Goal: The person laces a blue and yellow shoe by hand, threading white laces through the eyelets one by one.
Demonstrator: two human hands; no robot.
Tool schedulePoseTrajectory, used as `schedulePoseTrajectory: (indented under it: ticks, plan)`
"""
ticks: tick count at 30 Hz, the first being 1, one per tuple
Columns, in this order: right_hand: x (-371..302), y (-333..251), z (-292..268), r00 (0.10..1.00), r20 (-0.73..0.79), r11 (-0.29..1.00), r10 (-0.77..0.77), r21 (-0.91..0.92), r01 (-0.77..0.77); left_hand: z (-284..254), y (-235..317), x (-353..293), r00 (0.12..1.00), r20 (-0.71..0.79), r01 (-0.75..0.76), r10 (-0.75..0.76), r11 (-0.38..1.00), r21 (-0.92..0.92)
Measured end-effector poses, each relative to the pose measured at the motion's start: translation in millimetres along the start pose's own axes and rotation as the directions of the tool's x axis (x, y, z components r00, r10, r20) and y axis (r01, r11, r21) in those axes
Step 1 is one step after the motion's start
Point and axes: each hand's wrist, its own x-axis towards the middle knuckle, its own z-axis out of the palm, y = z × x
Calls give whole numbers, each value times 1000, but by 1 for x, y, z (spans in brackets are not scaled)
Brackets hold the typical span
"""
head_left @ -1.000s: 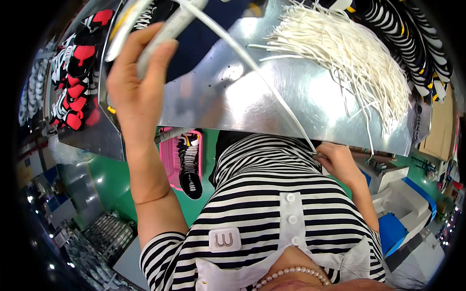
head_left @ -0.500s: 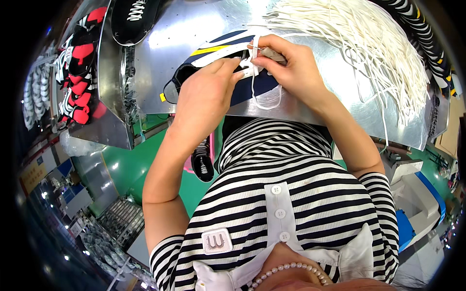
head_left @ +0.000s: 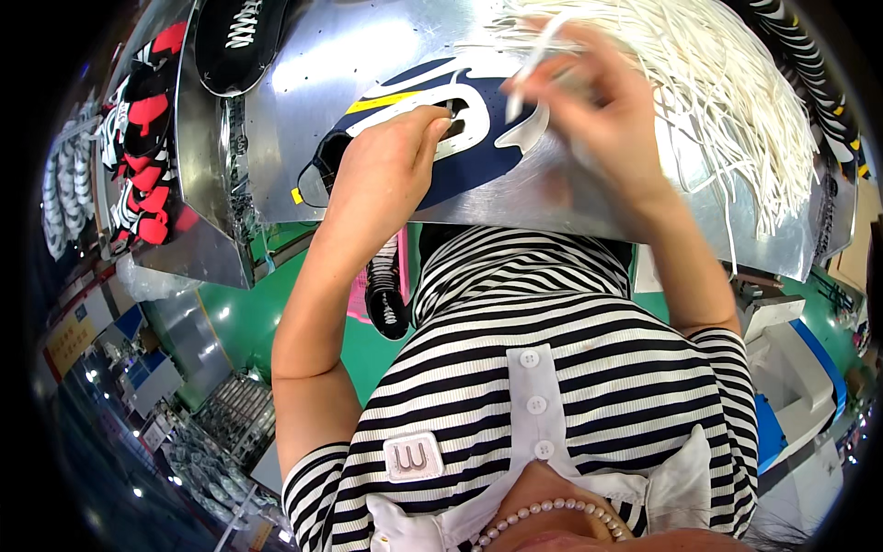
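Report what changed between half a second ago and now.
The right hand, now blurred, has moved right, away from the navy shoe upper, with a white lace across it; the loop over the upper's near side is gone. The left hand stays on the upper; the lace pile remains.

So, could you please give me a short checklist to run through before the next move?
1. Left hand holding the navy shoe upper with a yellow stripe: ok, fingertips at its opening.
2. Upper supported: ok, it lies on the shiny metal table.
3. Whole white band around the opening in view: not ok, the left hand covers part of it.
4. Right hand firmly gripping the long white lace: cannot tell, the hand is blurred and the lace shows at its fingers.
5. Heap of loose white laces within reach: ok, seemingly, since it lies close by the right hand.
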Motion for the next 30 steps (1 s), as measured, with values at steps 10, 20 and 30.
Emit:
schedulePoseTrajectory:
  ticks: [10, 20, 30]
  plan:
    - [-13, 36, 56, 986, -49, 963, -160, -228, 145, 13, -12, 5, 997, 5, -73, 73, 997, 5]
    - [-44, 12, 35, 994, 42, 987, 103, -128, -97, 25, -19, 0, 959, -128, -223, 252, 954, 201]
    - [-42, 12, 34, 976, 86, 941, 202, -294, -168, 22, -23, 1, 971, -68, -227, 228, 974, 14]
